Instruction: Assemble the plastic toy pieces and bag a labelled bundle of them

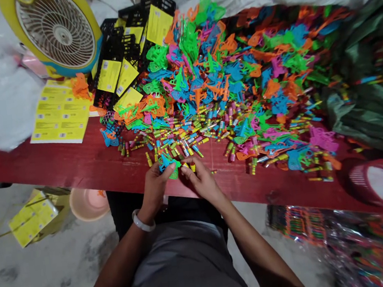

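My left hand (155,184) is closed on a few small plastic toy pieces (172,167), blue and green, at the table's front edge. Close beside it, my right hand (200,179) pinches a small yellow-and-red tube (192,166) between thumb and fingers. Just beyond both hands lie many loose little tubes (185,148) with yellow, blue and pink bands. Behind these rises a large heap of plastic toy pieces (212,77) in green, orange, blue and pink.
A yellow fan (63,34) stands at the back left, near black plastic baskets (107,42) with yellow cards. A printed yellow sheet (58,114) lies on the red table (60,164). At right are a red basket (359,178) and a green sack (355,112). A basin (82,214) sits on the floor.
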